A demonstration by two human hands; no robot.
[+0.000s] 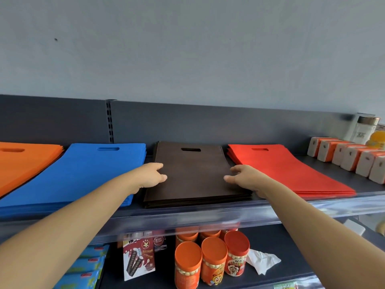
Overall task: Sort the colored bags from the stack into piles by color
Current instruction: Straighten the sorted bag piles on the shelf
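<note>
Bottom of frame, lower shelf: a cluster of clear plastic jars with orange lids [214, 259] at centre. Left of them stands a red-and-white printed snack packet [138, 259]; further left, a stack of flat blue packets [87, 265]. A crumpled white tissue [262, 261] lies just right of the jars.

Above that, a clear plastic edge strip [208, 217] runs across the front of the dark grey upper shelf [333, 174]. Both bare forearms reach over it from the lower corners.

Centre of frame: pile of flat dark brown fabric bags [195, 176], cut-out handle at the far end.
- Left hand [153, 175] rests over the pile's left edge, fingers loosely extended on the top bag, gripping nothing.
- Right hand [242, 177] does the same at the right edge, thumb and fingertips lying flat on the top bag, gripping nothing.

Same shelf:
- A pile of flat blue fabric bags [87, 172] sits just left of the brown one.
- A pile of orange fabric bags [20, 163] is at the far left edge, partly cut off.
- A pile of red fabric bags [287, 170] is just right of the brown.

Far right: a row of small white-and-orange wrapped packs [350, 157]. Behind them stands a clear glass jar with a copper-coloured lid [366, 130].

Behind all: dark grey metal back panel [208, 126], then pale grey wall [187, 49] filling the upper half.
</note>
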